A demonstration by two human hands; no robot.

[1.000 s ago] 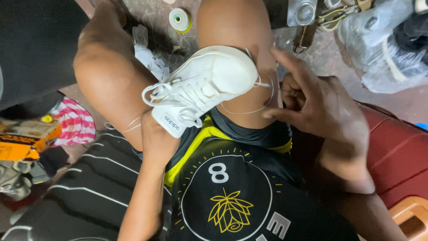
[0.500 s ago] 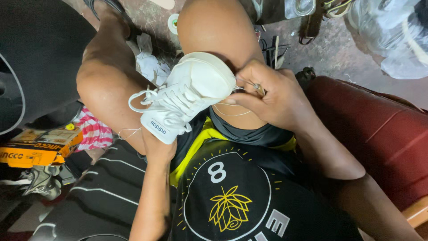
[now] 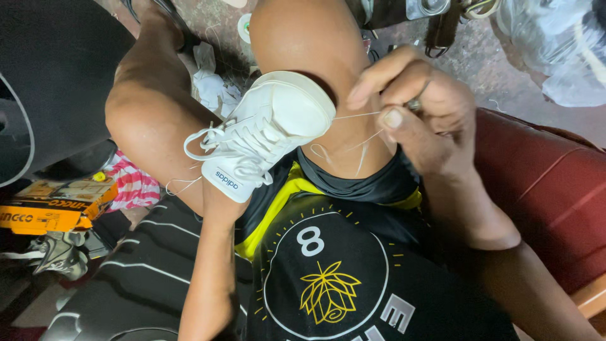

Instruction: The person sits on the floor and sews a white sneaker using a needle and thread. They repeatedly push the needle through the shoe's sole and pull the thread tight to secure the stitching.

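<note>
1. Head view, looking straight down: the small white lace-up leather sneaker sits dead centre, propped between the person's bare knees, toe toward 2 o'clock, laces and tongue toward 8 o'clock.
2. At 3 o'clock of the shoe, the right hand pinches tight, thumb against fingers, on a thin white thread that runs taut to the sole edge at the toe. Loose loops of that thread hang over the thigh at 5 o'clock of the toe.
3. The left hand reaches up from 7 o'clock and appears to support the shoe's heel from beneath; its fingers are buried behind the shoe, so I cannot tell how it grips.
4. My read: a stitch is being drawn snug along the toe seam. The next move calls for steady tension outward and a firm hold on the shoe so it does not twist.
5. Hard to make out: any needle is lost inside the right pinch. A small metallic glint shows at the fingers, unclear what it is.
6. Cut off at the edges: an orange cardboard box at 9 o'clock, a clear plastic bag at 2 o'clock.
</note>
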